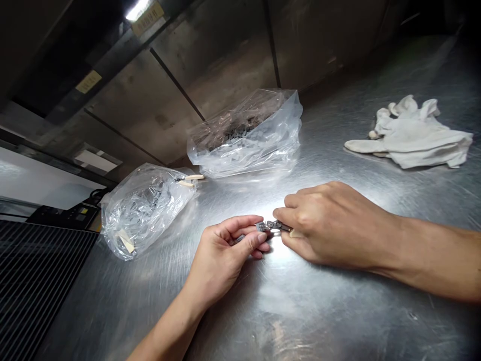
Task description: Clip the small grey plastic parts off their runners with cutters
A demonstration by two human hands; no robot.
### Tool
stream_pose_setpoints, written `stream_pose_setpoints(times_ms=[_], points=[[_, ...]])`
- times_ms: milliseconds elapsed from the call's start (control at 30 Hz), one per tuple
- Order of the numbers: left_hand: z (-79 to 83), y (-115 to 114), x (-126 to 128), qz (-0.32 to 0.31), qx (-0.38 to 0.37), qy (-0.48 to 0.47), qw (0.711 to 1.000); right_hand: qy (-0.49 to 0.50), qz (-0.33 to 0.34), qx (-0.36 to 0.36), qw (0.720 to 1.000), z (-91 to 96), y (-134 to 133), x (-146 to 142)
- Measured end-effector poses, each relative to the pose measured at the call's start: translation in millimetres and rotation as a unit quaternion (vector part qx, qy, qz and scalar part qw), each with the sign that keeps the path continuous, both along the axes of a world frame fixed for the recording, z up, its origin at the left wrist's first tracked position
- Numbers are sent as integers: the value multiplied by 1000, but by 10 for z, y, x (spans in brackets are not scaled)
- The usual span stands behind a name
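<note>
Between the thumb and index finger of my left hand (220, 253) is a small grey part (260, 227); the other fingers curl beneath. My right hand (330, 228) is closed around a pair of small dark metal pliers (278, 225), with most of the handles hidden in the palm. The pliers' jaws point left and meet the grey part, but whether they bite on it is too small to tell. Both hands are just above the brushed metal table (263, 316).
A clear plastic bag (150, 210) with grey pieces lies at the left. Behind it stands a larger clear bag (248, 140) with dark grey pieces. White work gloves (417, 135) lie at the right. A metal wall (225, 55) bounds the back, and a black ribbed surface (33, 281) the left.
</note>
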State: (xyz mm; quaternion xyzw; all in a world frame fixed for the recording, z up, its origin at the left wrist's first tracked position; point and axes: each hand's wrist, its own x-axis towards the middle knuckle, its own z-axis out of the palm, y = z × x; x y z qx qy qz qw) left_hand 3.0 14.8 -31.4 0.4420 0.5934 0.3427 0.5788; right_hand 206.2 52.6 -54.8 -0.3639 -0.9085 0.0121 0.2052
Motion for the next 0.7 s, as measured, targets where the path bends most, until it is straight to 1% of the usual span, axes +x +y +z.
stream_pose_setpoints(times_ms=[300,700], points=[[6,-21,6,7,-5,-3,1000,-48,19,-15,999,28,-17,-31],[-7,-27,10,8,-11,21,1000,-95,20,-6,995,67,-20,-42]])
